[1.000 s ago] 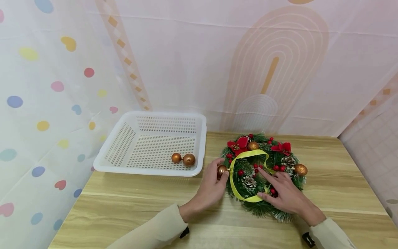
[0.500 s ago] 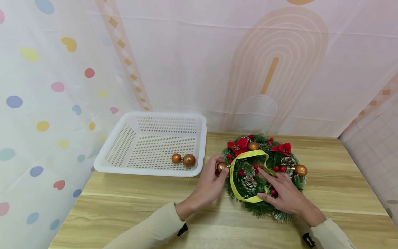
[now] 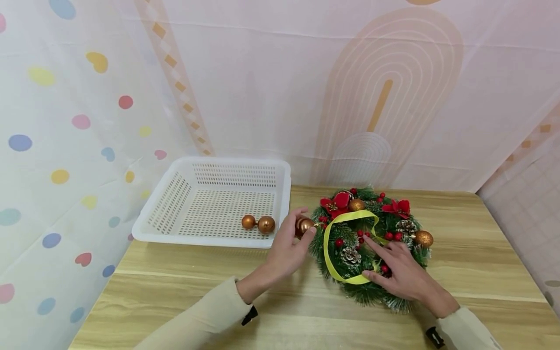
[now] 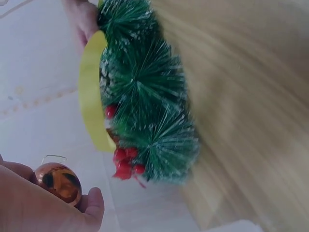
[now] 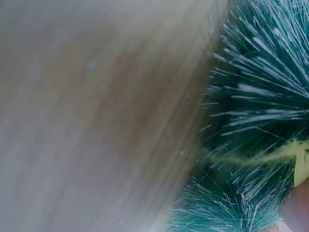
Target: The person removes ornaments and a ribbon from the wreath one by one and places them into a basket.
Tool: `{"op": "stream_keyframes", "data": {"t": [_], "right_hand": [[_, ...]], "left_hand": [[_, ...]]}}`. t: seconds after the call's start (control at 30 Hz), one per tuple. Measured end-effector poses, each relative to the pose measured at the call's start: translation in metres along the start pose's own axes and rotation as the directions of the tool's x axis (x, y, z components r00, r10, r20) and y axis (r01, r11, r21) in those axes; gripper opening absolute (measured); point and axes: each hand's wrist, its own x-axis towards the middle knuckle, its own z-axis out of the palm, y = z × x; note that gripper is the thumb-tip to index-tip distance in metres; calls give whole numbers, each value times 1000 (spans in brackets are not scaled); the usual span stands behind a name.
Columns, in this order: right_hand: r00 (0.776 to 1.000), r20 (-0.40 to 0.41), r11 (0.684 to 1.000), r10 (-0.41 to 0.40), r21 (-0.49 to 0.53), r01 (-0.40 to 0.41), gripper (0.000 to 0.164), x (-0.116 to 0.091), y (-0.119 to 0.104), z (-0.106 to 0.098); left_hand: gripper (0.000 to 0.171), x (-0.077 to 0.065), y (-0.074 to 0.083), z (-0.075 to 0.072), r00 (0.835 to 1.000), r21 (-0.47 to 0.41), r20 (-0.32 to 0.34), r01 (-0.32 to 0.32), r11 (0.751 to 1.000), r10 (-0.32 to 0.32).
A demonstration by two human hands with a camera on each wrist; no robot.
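Between its thumb and fingers my left hand (image 3: 286, 248) holds a shiny copper bauble (image 3: 304, 226), just left of the wreath. In the left wrist view a thin wire loop sticks up from that bauble (image 4: 59, 183). The green Christmas wreath (image 3: 367, 294) lies on the table with pine cones, red berries, red flowers and copper baubles on it. A yellow ribbon (image 3: 329, 257) curves in a loop across it. My right hand (image 3: 400, 272) rests on the wreath's lower right, index finger pointing to the centre berries, thumb at the ribbon's end.
A white plastic basket (image 3: 210, 239) stands left of the wreath. Two copper baubles (image 3: 266, 225) lie joined in its near right corner. Patterned cloth (image 3: 262, 87) hangs behind the wooden table (image 3: 183, 287).
My left hand has drawn the bauble leftward and up, away from the wreath's left edge and the ribbon. The right hand has stayed in place on the wreath.
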Motion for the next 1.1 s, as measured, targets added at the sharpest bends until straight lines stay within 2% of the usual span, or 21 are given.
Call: {"op": "stream_keyframes", "data": {"t": [0.2,0.4,0.83,1.1], "right_hand": [[1000,1,1000,-10,-7,10,78,1,1,0],[1000,0,1000,-16,-9,16,78,1,2,0],[1000,9,1000,5,-7,-5,78,0,-1,0],[1000,0,1000,3,-3,-3,77,-1,0,1]], "left_hand": [[49,4,4,-15,999,-9,-35,-31,999,30],[52,9,5,-31,997,5,-74,-33,999,33],[50,19,-1,-80,988,-13,-130,86,996,-87],[52,22,-13,-104,983,24,-147,117,993,-112]]}}
